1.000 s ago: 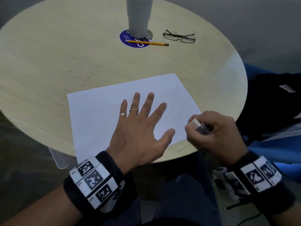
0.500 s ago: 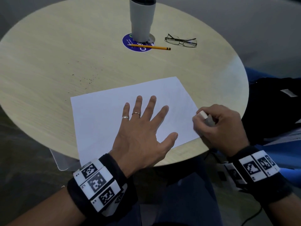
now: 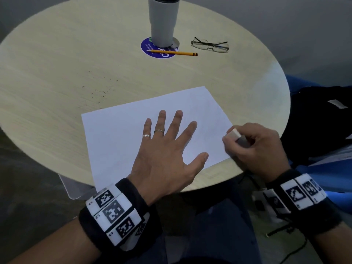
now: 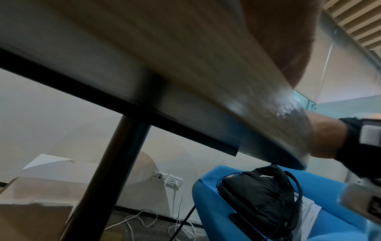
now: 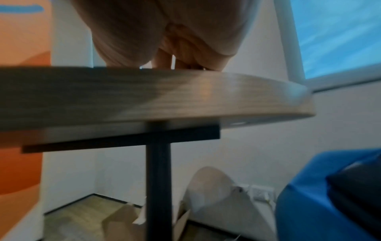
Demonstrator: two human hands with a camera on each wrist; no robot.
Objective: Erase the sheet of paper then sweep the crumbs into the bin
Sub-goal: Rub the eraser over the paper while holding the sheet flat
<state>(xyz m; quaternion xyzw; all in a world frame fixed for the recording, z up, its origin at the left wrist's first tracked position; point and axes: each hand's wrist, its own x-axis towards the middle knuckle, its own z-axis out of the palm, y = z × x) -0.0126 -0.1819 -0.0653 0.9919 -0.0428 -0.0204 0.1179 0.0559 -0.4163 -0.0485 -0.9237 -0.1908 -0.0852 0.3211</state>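
Since a second ago, my right hand (image 3: pixel 255 147) has slid with the eraser (image 3: pixel 234 134) from the near edge of the sheet of paper (image 3: pixel 122 134) out to its right-hand edge, while my left hand (image 3: pixel 167 149) has stayed flat in the middle of the page. Seen from the head camera, my left fingers (image 3: pixel 177 121) lie straight and spread, palm down on the paper and holding nothing, two rings on them. My right fingers are curled tight round the white eraser, its pale end poking out above my thumb and tilted down toward the paper's right margin; whether it touches the sheet cannot be told. The paper lies skewed on the near part of the round wooden desk (image 3: pixel 57 73), its near corner overhanging the rim by my left wrist. Dark crumbs (image 3: pixel 99 92) are scattered on the bare wood just beyond the sheet's far left corner. Farther back stands a grey tumbler (image 3: pixel 163 21) on a round blue sticker (image 3: pixel 152 48), a yellow pencil (image 3: pixel 174 52) lying across the sticker, and a pair of glasses (image 3: pixel 209 45) to its right. Both wrist cameras look up from below the desk's edge (image 5: pixel 185 94), blurred, and a black bag (image 4: pixel 259 194) rests on a blue seat (image 4: pixel 329 220).
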